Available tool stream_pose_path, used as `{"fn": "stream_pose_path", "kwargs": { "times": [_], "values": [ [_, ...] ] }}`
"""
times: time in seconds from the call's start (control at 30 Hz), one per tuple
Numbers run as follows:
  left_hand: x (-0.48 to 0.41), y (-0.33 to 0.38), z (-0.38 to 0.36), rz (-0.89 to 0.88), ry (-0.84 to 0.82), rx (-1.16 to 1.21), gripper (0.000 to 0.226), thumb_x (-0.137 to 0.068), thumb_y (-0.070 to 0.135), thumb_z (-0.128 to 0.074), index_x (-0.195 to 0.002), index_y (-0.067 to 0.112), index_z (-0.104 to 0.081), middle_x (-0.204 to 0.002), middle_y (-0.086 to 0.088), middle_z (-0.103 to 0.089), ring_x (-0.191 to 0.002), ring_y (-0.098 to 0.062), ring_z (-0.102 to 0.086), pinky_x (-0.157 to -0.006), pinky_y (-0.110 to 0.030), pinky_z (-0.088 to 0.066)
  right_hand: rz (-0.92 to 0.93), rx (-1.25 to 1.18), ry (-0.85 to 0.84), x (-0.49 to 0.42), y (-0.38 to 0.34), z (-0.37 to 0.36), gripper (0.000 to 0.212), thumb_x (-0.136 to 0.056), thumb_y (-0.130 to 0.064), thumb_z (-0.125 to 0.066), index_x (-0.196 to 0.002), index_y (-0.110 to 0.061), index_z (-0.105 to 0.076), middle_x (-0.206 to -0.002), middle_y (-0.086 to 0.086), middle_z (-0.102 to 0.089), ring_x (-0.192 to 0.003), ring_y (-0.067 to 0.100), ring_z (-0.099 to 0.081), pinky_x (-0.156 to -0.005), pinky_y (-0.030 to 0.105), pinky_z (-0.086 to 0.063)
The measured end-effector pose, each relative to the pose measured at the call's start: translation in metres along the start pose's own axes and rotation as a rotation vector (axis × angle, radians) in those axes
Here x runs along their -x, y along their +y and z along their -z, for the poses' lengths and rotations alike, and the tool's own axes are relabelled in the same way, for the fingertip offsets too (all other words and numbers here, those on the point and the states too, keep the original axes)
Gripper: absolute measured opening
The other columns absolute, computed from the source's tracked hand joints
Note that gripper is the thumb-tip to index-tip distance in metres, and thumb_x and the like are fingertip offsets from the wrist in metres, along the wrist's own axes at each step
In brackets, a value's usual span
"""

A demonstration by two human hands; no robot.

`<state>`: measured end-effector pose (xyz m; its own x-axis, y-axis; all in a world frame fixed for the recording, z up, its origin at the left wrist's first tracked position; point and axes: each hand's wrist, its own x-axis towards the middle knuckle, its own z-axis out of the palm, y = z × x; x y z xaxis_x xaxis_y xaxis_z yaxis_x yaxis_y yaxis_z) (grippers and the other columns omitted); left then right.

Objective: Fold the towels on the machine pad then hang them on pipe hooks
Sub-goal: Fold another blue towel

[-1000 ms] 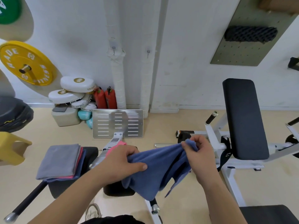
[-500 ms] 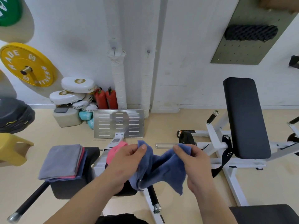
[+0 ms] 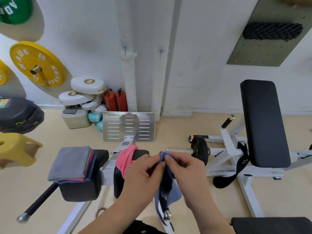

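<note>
Head view: a blue towel (image 3: 168,188) is pinched at its top edge by the left hand (image 3: 143,174) and right hand (image 3: 185,171), held together.

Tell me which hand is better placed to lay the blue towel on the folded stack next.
Probably the left hand: both hands pinch the top of the blue towel, but the folded stack lies to the left, nearer the left hand than the right hand.

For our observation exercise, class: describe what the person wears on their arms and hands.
Nothing: the left hand and right hand are bare, with no gloves, rings or watch visible. Both forearms are bare too; no sleeves reach into view.
</note>
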<state>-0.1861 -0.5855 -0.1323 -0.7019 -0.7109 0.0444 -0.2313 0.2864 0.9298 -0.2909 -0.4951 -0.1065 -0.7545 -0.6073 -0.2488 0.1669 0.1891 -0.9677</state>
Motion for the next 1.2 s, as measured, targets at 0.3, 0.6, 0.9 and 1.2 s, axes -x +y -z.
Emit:
{"fn": "stream_pose_path", "kwargs": {
  "times": [0.3, 0.6, 0.9, 1.2],
  "values": [
    [0.001, -0.009, 0.003, -0.069, 0.029, -0.096, 0.025, -0.097, 0.030, -0.054, -0.108, 0.028, -0.077, -0.088, 0.000, -0.061, -0.084, -0.013, -0.062, -0.074, -0.037, -0.052, 0.098, 0.195, -0.166, -0.002, 0.004, -0.003, 0.040, -0.099, -0.001, -0.053, -0.095, -0.028, -0.082, -0.090, 0.001, -0.080, -0.096, 0.027, -0.076, -0.092, 0.055, -0.059],
    [0.001, 0.003, 0.015, -0.067, -0.075, 0.045, 0.020, -0.095, 0.026, -0.057, -0.095, 0.032, -0.076, -0.098, 0.004, -0.064, -0.098, -0.017, -0.062, -0.083, -0.030, -0.051, -0.001, -0.068, -0.120, -0.002, -0.001, 0.006, 0.025, -0.091, 0.001, -0.073, -0.105, -0.019, -0.079, -0.079, 0.009, -0.077, -0.077, 0.027, -0.078, -0.073, 0.038, -0.065],
    [0.000, -0.005, 0.016, -0.128, -0.070, 0.009, 0.028, -0.089, 0.012, -0.072, -0.078, 0.037, -0.065, -0.083, 0.009, -0.061, -0.081, -0.015, -0.060, -0.071, -0.019, -0.047, 0.248, 0.317, -0.165, -0.005, -0.005, 0.010, 0.024, -0.084, -0.015, -0.083, -0.085, -0.038, -0.081, -0.097, -0.014, -0.062, -0.095, 0.007, -0.067, -0.083, 0.019, -0.053],
    [-0.001, -0.012, 0.008, -0.058, -0.077, -0.127, 0.011, -0.087, 0.023, -0.065, -0.085, 0.034, -0.068, -0.084, 0.013, -0.062, -0.082, -0.009, -0.062, -0.069, -0.017, -0.046, 0.318, 0.442, -0.135, -0.002, -0.002, 0.009, 0.016, -0.094, -0.012, -0.070, -0.087, -0.027, -0.070, -0.093, -0.019, -0.072, -0.098, 0.002, -0.066, -0.084, 0.009, -0.046]
  ]
}}
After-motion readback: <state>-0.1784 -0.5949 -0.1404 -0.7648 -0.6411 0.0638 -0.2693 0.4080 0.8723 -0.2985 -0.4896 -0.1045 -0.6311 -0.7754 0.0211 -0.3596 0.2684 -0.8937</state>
